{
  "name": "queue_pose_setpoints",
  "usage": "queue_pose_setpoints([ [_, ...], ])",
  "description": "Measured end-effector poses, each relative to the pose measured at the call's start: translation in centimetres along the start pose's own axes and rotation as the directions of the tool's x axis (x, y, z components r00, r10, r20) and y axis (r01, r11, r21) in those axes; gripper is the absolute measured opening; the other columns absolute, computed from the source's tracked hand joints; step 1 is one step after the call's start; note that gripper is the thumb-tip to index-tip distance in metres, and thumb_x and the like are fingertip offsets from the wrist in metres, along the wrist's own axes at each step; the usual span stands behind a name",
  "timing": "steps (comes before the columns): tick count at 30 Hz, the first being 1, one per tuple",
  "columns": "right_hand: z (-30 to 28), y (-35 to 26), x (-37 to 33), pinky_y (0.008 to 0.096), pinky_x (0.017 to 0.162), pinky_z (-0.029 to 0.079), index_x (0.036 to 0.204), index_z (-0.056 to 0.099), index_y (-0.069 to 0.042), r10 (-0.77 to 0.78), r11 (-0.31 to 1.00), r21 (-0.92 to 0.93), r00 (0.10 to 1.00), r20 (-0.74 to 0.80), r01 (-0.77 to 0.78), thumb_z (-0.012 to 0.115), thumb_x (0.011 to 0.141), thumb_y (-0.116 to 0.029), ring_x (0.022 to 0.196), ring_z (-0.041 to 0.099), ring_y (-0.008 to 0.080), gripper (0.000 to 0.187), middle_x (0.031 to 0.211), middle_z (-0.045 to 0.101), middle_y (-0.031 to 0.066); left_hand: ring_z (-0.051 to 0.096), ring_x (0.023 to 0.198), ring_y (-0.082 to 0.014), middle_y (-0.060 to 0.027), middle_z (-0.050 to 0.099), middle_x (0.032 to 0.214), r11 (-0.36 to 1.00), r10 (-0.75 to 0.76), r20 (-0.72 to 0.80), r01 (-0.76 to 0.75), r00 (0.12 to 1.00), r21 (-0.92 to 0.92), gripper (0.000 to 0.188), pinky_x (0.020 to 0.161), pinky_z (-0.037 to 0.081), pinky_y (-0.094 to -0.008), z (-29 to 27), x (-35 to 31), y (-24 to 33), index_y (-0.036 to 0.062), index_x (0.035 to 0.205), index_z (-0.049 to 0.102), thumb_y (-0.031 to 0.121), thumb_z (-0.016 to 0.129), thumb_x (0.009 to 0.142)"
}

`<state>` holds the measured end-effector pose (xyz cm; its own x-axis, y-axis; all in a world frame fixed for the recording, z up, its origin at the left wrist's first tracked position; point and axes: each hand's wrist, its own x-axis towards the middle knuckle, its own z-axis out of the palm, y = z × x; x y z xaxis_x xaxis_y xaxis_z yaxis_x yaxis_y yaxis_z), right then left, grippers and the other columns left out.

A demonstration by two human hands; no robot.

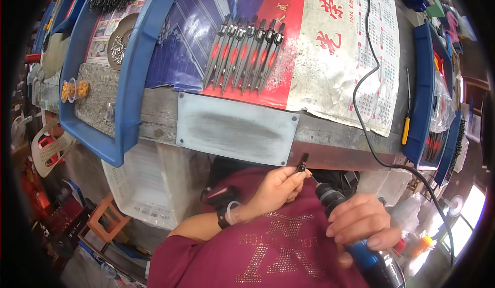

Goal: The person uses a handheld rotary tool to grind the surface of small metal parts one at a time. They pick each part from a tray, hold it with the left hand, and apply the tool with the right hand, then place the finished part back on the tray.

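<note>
My left hand [282, 186] pinches a small black part [303, 163] between thumb and fingers, near the bench's front edge; the rest of the part is hidden by the fingers. My right hand [361, 221] is wrapped round a blue and black electric screwdriver [332, 199]. Its bit points up and left, ending close to the part in my left hand; whether it touches cannot be made out. Beyond, several tapered black tools with red inserts [242, 56] lie in a row on the printed sheet.
A pale metal plate [237, 110] with a dark smear sits on the bench edge. At left stands a blue tray [131, 81] with a dish of small metal pieces [117, 48]. A black cord [356, 99] crosses the right side, near a yellow-handled screwdriver [406, 128] and blue bins [425, 81].
</note>
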<state>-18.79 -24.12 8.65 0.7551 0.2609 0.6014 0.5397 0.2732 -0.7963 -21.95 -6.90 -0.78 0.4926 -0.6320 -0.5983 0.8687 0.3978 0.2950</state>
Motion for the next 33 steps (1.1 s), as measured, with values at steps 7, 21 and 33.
queue_pose_setpoints([
  [7,-0.1,-0.2,0.4,0.0288,0.055,0.055,0.115,0.047,-0.001,0.38,0.916,-0.103,0.921,-0.084,-0.387,0.082,0.071,-0.006,0.061,0.066,0.0225,0.056,0.081,0.067,0.0179,0.038,0.057,-0.001,0.0056,0.048,0.072,0.999,-0.005,0.004,0.005,1.0,0.037,0.024,0.05,0.032,-0.0171,-0.1,-0.1,0.3,0.0016,0.114,0.062,0.019,0.049,0.104],
  [21,-1.2,3.2,-1.3,0.0284,0.077,0.054,0.111,0.059,0.003,0.88,0.373,-0.182,0.409,-0.242,-0.91,0.079,0.073,-0.005,0.085,0.071,0.0153,0.044,0.102,0.073,0.0116,0.031,0.052,-0.0047,0.0029,0.043,0.065,0.995,0.007,-0.009,-0.007,1.0,-0.095,0.038,0.047,0.025,-0.0214,0.2,-0.1,0.4,0.0043,0.09,0.055,0.034,0.039,0.107],
  [33,-1.3,1.8,-1.8,0.0274,0.072,0.053,0.116,0.054,0.0,0.827,0.461,-0.024,0.439,-0.352,-0.887,0.076,0.074,0.0,0.079,0.068,0.0147,0.048,0.101,0.072,0.0143,0.036,0.054,-0.0043,0.0024,0.048,0.072,0.996,0.08,-0.058,-0.081,0.995,-0.023,0.023,0.048,0.03,-0.0204,0.2,0.1,-0.8,0.0006,0.11,0.06,0.017,0.045,0.105],
])
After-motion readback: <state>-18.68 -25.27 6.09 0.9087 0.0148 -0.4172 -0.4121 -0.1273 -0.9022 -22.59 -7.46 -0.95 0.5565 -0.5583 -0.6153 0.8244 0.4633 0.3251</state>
